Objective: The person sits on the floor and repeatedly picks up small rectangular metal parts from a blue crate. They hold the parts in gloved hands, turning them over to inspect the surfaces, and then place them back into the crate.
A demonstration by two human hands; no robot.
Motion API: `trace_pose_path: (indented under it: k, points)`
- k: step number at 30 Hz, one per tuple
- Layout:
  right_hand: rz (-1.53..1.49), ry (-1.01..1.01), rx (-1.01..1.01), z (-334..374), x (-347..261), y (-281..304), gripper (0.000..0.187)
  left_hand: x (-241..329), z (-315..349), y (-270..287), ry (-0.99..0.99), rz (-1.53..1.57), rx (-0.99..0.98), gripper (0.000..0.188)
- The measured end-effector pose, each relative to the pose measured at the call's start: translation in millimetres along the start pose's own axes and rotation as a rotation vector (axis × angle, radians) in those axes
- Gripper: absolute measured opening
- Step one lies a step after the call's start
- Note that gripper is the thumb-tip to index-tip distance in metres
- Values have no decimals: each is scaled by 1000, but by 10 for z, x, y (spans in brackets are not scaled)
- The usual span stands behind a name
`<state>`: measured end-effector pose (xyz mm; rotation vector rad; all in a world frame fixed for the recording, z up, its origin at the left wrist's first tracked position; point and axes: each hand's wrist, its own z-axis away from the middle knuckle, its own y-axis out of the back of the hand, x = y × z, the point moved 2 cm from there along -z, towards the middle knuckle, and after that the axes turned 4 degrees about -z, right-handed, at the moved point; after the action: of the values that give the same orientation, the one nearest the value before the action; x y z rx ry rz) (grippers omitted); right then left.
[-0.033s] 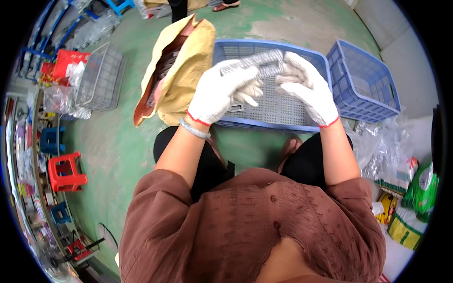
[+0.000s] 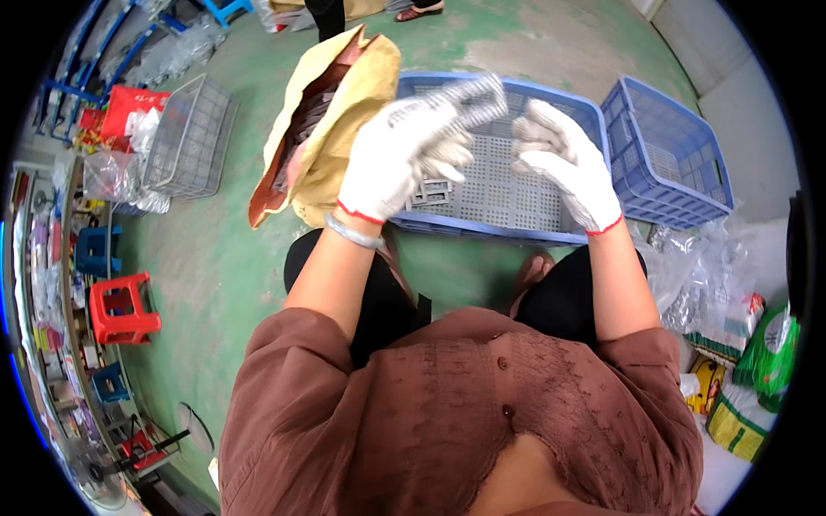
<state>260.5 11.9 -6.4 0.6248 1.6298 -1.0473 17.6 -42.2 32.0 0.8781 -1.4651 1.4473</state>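
Note:
My left hand (image 2: 400, 150), in a white knit glove with a red cuff edge, grips a grey rectangular slotted part (image 2: 478, 101) over the blue crate. Motion blurs the part's far end. A little to its right, my right hand (image 2: 568, 163) wears a matching glove. Its fingers are loosely bent, with nothing visible in them and a gap between them and the part. Below lies the shallow blue plastic crate (image 2: 495, 229) with a perforated bottom. Grey slotted pieces (image 2: 433, 193) rest inside it, by my left hand, which partly hides them.
A yellow sack (image 2: 337, 163) of grey pieces leans against the crate's left side. A deeper blue crate (image 2: 667, 202) stands at right beside plastic bags (image 2: 688, 267). Further left are a wire-like grey basket (image 2: 194, 138) and a red stool (image 2: 125, 308). Another person's foot (image 2: 419, 11) shows at the top.
The grey part has tilted upward in my left hand, and its far end has come away from my right hand. More of the pieces in the crate now shows.

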Motion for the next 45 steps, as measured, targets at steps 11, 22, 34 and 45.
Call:
trace_pose_path:
  k: [11,22,34,45]
  points:
    - [128,-219,85,-54,215,92,54,496,-144,1301,-94,-720,712,56]
    - [701,-674,-184,-654,1082,288,64,499,127,771,-238,-776,740,61]
    - [1683,24,-994,-1449,3216,-182,59,381,194,855,-251,-895,716,40]
    - [1965,243,-1094,-1530,4022,-237,47,238,0,922,-113,-975,688,47]
